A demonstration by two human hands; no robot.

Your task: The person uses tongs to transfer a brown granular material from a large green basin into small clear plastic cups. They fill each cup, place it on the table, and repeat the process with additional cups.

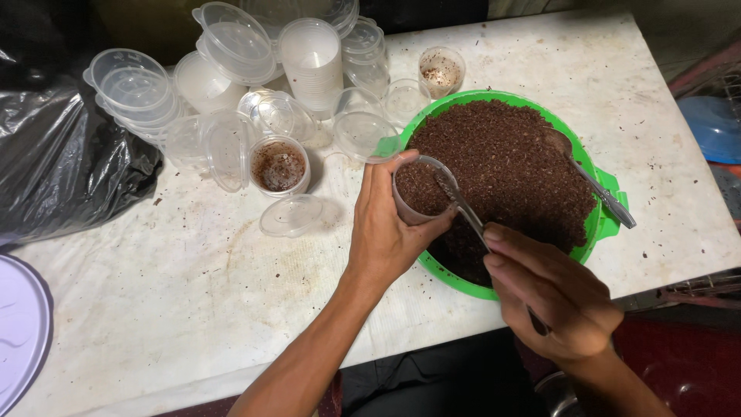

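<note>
The left hand (386, 224) wraps a small clear cup (421, 191), partly filled with dark brown crumbs, tilted over the near-left rim of the green bowl (598, 224). The right hand (552, 297) pinches a spoon (461, 202) whose tip sits inside the cup. The bowl beyond both hands is heaped with the same crumbs; a second spoon (602, 189) lies in it. Beyond the left hand stand empty cups (312, 66) and lids (289, 215).

Small food-packing spot: stained white table (193, 293), stacked plastic cups (312, 66), green basin (598, 224) of brown crumbs.
</note>
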